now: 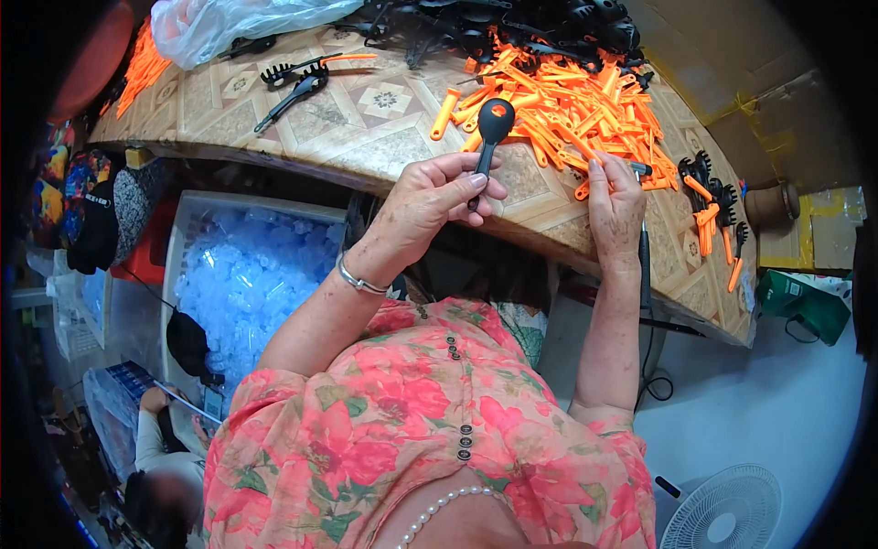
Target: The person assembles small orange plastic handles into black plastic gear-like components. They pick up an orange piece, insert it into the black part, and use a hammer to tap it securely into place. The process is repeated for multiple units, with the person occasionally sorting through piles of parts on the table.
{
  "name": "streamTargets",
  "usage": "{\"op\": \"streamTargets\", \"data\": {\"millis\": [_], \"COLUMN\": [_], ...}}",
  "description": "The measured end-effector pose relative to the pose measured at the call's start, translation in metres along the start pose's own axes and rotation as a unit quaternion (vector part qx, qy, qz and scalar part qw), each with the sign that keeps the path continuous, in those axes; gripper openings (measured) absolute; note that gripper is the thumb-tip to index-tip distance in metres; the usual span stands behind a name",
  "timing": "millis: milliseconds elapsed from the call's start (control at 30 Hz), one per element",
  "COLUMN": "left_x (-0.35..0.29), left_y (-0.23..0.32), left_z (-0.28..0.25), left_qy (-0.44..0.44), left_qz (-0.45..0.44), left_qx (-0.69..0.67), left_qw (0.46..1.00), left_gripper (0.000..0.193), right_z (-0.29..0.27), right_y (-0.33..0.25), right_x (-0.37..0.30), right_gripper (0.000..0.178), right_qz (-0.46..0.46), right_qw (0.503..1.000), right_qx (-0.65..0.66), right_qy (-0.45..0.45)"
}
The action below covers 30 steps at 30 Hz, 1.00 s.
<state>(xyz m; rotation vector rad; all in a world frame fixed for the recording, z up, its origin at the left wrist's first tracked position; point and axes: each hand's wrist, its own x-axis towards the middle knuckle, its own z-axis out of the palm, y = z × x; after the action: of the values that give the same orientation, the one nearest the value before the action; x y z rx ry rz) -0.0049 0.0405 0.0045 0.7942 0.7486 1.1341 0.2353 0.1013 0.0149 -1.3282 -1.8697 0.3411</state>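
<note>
My left hand (437, 190) grips a black spoon-shaped utensil (495, 123) by its narrow shaft, with the rounded head pointing up and an orange patch on it. Over the table's near edge, the thumb and fingers of my right hand (615, 206) are pinched together at the end of an orange plastic handle (578, 143). That handle lies at the near side of a large pile of similar orange handles (604, 101). Close beside my right wrist stands a dark rod-like tool (644, 265), partly hidden by the hand.
Black utensil heads (549, 27) are heaped behind the orange pile. Two black pronged utensils (297, 87) lie on the patterned table (366, 137). More black-and-orange pieces (713, 206) sit at the right edge. A white bin (187, 215) of clear plastic bags, a person (165, 467) and a fan (727, 508) are nearby.
</note>
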Motion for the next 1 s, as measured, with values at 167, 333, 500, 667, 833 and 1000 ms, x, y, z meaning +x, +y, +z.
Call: {"op": "streamTargets", "data": {"millis": [167,333,500,667,833,1000], "left_x": [-0.001,-0.002,-0.004,-0.003,-0.005,-0.006], "left_y": [0.002,0.0,0.002,-0.001,-0.002,-0.005], "left_z": [0.0,0.002,0.001,-0.004,-0.002,-0.003], "left_qy": [0.005,0.007,0.012,0.013,0.025,0.019], "left_qz": [0.009,0.007,0.007,0.016,0.011,0.024], "left_qx": [0.009,0.007,0.007,0.004,0.001,0.02], "left_qw": [1.0,1.0,1.0,1.0,1.0,0.999], "left_gripper": [0.036,0.037,0.037,0.036,0.036,0.036], "right_z": [0.009,0.017,0.02,0.013,0.01,0.018], "right_y": [0.013,0.018,0.028,0.028,0.004,0.0], "right_x": [0.026,0.055,0.054,0.045,0.03,0.016], "right_gripper": [0.024,0.029,0.026,0.022,0.019,0.016], "right_qz": [-0.044,-0.031,-0.056,-0.038,-0.1,-0.099], "right_qw": [0.995,0.945,0.958,0.977,0.973,0.971], "right_qx": [-0.093,-0.325,-0.281,-0.211,-0.206,-0.215], "right_qy": [-0.001,-0.006,-0.031,0.006,0.013,-0.033]}}
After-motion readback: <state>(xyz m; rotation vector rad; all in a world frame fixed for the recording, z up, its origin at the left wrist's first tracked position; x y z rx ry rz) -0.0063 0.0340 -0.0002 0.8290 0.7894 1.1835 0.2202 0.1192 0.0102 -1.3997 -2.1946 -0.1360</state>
